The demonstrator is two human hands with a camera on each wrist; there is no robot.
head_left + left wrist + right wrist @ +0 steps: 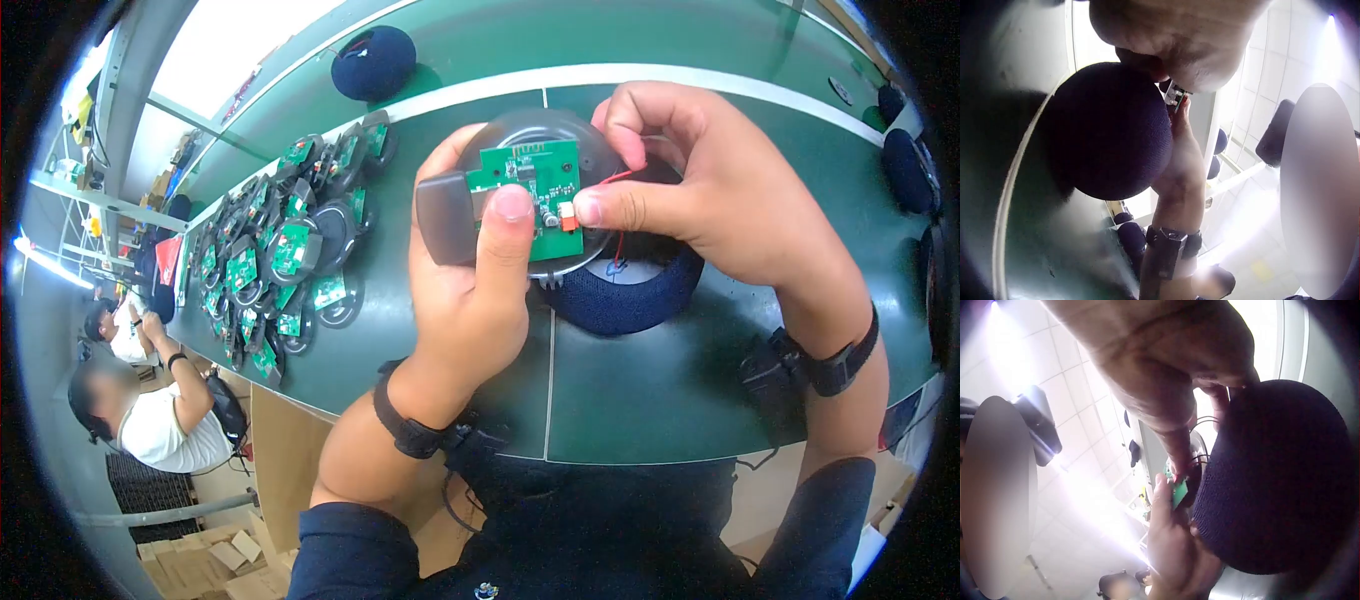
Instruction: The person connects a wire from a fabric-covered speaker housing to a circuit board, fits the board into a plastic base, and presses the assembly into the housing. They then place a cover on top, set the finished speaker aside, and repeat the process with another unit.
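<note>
The left hand (465,290) grips a clear round base carrying a green circuit board (550,180), its thumb lying over the board. With its thumb, the right hand (730,190) presses an orange-and-white connector (568,217) at the board's right edge; red wires (622,176) run beside its curled fingers. Beneath both hands sits a dark fabric-covered round housing (630,305), open at the top, with wires inside. The housing (1110,131) fills much of the left wrist view. In the right wrist view the board (1180,492) shows between the two hands.
Many clear bases with green boards are piled (290,250) on the left of the green table (640,400). A dark round housing (373,63) stands at the back, others (908,170) at the far right. Another person (180,430) sits at the left.
</note>
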